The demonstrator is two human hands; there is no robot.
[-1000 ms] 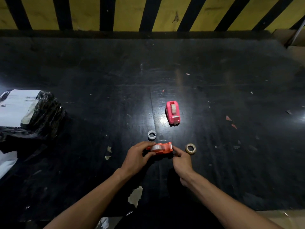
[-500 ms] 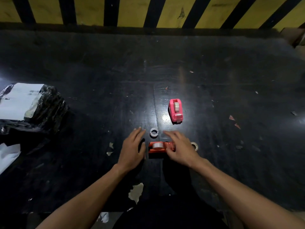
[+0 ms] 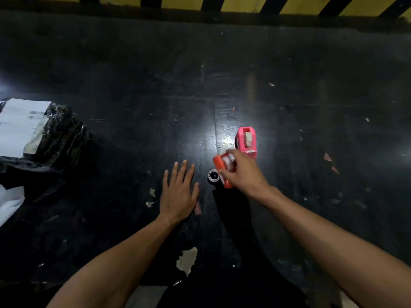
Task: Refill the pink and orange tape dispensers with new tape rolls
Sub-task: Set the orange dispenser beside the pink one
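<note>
Though blurred, the orange dispenser sits half-hidden under the right hand.

The right hand has closed around the orange tape dispenser and lifted it off the tabletop, carrying it toward the far edge until it sits tilted just beside the pink tape dispenser. The left hand has let go and now lies flat, fingers spread, nearer the tabletop's left edge, beside the empty tape core.
</note>
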